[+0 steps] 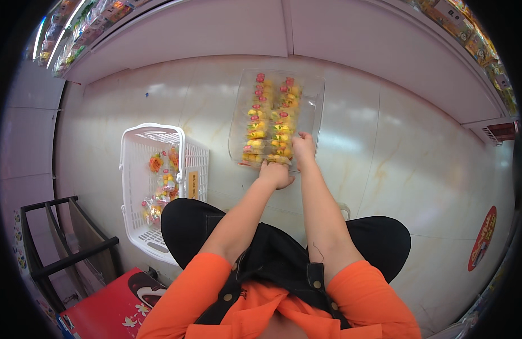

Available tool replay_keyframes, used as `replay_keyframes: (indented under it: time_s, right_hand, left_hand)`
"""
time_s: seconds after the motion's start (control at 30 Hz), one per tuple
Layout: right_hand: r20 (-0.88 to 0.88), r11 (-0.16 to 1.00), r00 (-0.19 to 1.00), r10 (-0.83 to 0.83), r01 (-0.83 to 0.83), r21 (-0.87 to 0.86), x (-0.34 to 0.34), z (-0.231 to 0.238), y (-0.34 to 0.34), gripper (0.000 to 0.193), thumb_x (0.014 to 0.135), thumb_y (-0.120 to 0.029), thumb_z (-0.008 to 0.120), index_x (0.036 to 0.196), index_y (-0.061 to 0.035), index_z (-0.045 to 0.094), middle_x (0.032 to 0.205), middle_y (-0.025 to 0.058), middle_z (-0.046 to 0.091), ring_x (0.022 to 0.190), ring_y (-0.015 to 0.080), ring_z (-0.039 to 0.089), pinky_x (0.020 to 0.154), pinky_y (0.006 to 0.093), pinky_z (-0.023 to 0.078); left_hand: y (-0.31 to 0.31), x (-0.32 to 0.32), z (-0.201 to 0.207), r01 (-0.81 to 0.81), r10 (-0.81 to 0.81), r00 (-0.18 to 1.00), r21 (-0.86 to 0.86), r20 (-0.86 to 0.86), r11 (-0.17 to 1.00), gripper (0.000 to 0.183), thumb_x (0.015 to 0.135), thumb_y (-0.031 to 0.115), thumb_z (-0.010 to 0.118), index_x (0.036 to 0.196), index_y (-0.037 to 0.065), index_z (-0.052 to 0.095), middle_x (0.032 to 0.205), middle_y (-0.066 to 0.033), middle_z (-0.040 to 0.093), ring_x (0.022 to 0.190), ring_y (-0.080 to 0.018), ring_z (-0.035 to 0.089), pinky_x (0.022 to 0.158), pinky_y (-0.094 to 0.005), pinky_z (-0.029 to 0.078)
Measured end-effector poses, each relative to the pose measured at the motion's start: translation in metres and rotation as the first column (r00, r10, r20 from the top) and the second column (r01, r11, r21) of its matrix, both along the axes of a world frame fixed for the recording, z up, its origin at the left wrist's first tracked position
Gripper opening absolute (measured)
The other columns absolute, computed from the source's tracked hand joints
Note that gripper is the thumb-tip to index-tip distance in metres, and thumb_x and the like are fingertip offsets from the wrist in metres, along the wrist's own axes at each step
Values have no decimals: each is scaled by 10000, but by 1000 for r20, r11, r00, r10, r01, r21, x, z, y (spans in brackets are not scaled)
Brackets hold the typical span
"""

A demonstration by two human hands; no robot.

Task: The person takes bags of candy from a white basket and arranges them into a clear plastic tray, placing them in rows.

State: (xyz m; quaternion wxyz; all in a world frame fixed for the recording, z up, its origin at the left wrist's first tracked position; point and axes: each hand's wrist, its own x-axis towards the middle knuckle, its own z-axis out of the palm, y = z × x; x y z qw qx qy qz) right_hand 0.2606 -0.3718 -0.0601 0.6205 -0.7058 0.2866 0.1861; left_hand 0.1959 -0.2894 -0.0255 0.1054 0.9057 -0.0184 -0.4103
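Clear plastic box [313,107], 1 pc, on floor [351,175] ahead of person, long axis running away; 2 rows yellow pkts [282,129] inside. L hand [276,174] at near end; R hand [304,149] farther up, R side. Fingers bent, both; can't tell if gripping.

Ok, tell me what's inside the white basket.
Wrapped packets, orange and yellow, lie inside the white basket; the left knee hides part of it, and anything beneath the packets is covered.

Clear tray [311,103], white basket [183,150] on glossy floor [348,152]
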Motion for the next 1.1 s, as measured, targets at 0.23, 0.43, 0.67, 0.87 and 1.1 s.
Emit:
replay_keyframes:
  time_s: [0.23,0.43,0.67,0.87,1.1]
  right_hand:
    - [-356,819,910,-210,363,444,-7,23,-2,585,791,-343,432,1247,19,370,1239,195,418,1113,309,435,901,417,367]
    - [-406,767,875,-263,445,462,-6,26,-2,620,880,-456,323,1288,11,316,1328,188,334,1200,306,363,950,419,336]
    - [-393,841,898,-198,362,403,-7,-12,-2,561,896,-491,311,1209,-38,417,1130,100,498,964,232,517,751,374,429]
    - [-357,884,926,-125,268,383,-8,-10,-3,649,910,-481,287,1205,83,417,1225,204,461,1103,283,475,901,387,386]
    - [-377,954,926,-15,126,273,-7,-22,-2,663,895,-511,306,1207,58,440,1202,190,495,1094,298,482,900,384,376]
  left_hand:
    - [0,20,51,-12,33,981,106,-193,994,339,775,284,545,1023,65,620,1101,-117,586,1090,-251,518,877,-407,426]
    - [19,16,62,-1,-80,940,236,332,972,152,749,144,567,864,84,646,903,-76,612,945,-225,567,782,-355,469]
    - [6,-8,-4,107,-182,842,173,507,979,118,768,103,492,792,76,604,813,-83,614,804,-248,585,696,-377,479]
    - [12,-7,-33,145,-186,854,121,486,982,131,756,94,497,756,62,625,748,-92,612,745,-259,603,644,-373,492]
    - [19,3,-38,73,-75,912,20,404,997,166,768,169,524,813,57,637,829,-121,634,785,-265,618,640,-362,499]
